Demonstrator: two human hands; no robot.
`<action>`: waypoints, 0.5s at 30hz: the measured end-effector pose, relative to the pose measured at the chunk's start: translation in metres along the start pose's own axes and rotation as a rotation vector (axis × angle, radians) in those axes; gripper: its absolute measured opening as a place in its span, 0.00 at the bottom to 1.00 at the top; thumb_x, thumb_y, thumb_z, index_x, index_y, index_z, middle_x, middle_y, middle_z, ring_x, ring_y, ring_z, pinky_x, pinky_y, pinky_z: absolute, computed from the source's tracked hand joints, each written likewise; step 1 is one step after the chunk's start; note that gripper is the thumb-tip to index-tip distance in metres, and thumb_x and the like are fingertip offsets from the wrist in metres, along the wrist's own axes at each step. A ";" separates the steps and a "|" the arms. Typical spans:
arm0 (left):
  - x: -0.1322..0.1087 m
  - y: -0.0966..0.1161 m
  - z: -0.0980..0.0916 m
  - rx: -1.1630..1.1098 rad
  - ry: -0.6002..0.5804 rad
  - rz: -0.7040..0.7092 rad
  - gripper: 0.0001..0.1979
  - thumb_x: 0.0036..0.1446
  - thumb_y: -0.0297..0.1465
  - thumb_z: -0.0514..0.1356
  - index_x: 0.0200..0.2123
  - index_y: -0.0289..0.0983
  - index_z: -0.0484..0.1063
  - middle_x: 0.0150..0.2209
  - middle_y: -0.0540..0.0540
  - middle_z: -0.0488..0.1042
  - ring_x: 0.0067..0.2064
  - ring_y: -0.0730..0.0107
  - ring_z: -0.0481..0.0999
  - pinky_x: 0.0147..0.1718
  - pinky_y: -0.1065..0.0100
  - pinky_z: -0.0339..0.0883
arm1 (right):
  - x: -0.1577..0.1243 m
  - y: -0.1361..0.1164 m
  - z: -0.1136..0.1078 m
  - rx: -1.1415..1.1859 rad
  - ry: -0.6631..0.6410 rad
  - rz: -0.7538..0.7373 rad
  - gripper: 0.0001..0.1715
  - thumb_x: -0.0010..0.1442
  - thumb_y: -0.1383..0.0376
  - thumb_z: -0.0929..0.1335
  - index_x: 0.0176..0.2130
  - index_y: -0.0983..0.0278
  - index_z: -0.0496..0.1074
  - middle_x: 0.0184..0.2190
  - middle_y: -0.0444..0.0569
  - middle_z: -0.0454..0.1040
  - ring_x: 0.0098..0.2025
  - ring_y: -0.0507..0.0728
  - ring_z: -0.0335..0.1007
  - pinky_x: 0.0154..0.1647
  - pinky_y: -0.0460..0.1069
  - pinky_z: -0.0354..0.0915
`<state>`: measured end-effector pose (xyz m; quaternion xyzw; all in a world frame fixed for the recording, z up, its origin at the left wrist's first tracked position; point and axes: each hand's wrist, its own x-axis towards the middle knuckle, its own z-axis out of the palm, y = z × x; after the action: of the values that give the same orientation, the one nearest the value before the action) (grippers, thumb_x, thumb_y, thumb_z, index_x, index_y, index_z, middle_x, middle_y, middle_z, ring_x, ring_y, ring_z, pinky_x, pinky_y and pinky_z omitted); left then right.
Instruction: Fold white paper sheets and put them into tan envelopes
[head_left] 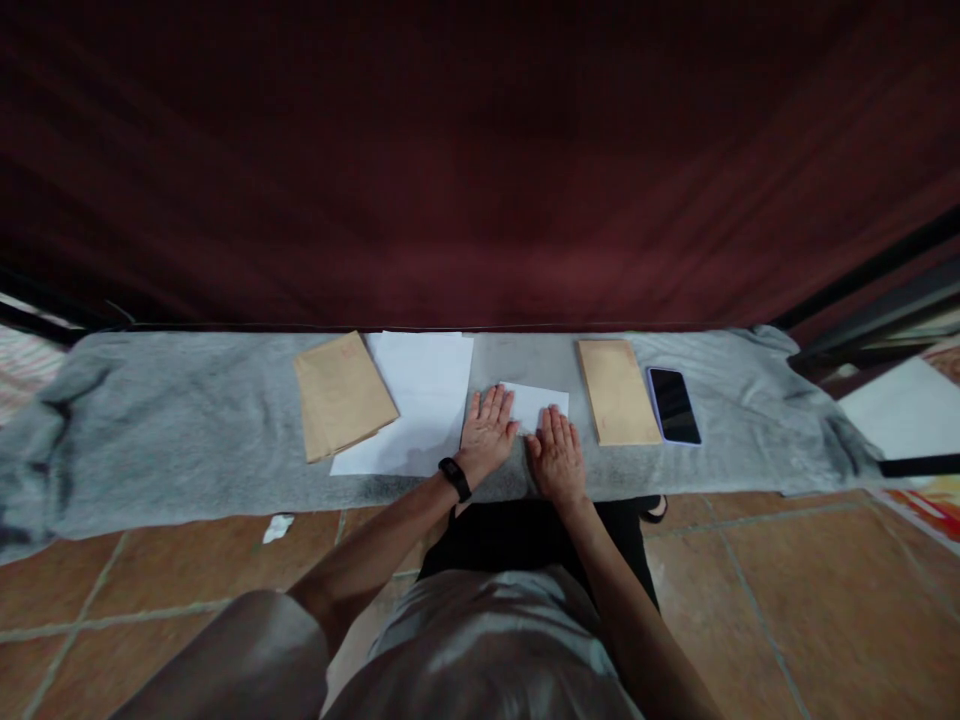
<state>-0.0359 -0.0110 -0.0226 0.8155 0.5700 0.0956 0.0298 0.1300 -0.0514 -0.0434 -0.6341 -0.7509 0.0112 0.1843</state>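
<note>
A small white folded sheet of paper (531, 398) lies on the grey cloth in front of me. My left hand (487, 432) rests flat over its left end, fingers stretched out, with a black band on the wrist. Over the lower right part of the sheet lies my right hand (557, 455), also flat with its fingers extended. Both palms hide some of the paper's near edge. Left of my left hand are white paper sheets (427, 400), partly covered by a pile of brown envelopes (341, 395). Another brown envelope stack (619, 395) sits to the right of my right hand.
A phone (675, 405) with a pale purple case lies beside the right envelopes. Grey cloth (187, 420) covers the long narrow surface. Behind it hangs a dark red curtain (480, 200). A crumpled white scrap (278, 528) is on the tiled floor (187, 565).
</note>
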 end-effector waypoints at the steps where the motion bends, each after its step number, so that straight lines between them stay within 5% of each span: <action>1: -0.001 -0.001 0.000 -0.004 0.008 -0.001 0.30 0.71 0.38 0.45 0.71 0.31 0.50 0.72 0.36 0.47 0.74 0.55 0.44 0.70 0.45 0.37 | -0.001 0.002 -0.001 -0.004 -0.001 0.010 0.36 0.74 0.54 0.54 0.70 0.73 0.52 0.69 0.66 0.55 0.72 0.64 0.48 0.69 0.62 0.50; 9: 0.011 0.019 -0.004 -0.053 -0.013 0.147 0.28 0.71 0.36 0.44 0.71 0.34 0.51 0.72 0.42 0.50 0.74 0.63 0.44 0.72 0.52 0.38 | -0.005 0.005 0.001 -0.011 0.018 0.019 0.33 0.73 0.59 0.54 0.70 0.72 0.52 0.70 0.64 0.55 0.72 0.64 0.48 0.69 0.63 0.50; 15: 0.030 0.041 0.006 -0.119 -0.088 0.258 0.29 0.72 0.43 0.40 0.70 0.35 0.53 0.72 0.45 0.51 0.73 0.66 0.45 0.72 0.57 0.39 | -0.009 0.006 -0.002 -0.056 0.007 -0.064 0.34 0.70 0.65 0.58 0.71 0.72 0.51 0.71 0.62 0.52 0.74 0.64 0.42 0.70 0.64 0.48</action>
<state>0.0132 0.0032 -0.0182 0.8822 0.4520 0.0963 0.0904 0.1374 -0.0589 -0.0458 -0.6147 -0.7701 -0.0179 0.1696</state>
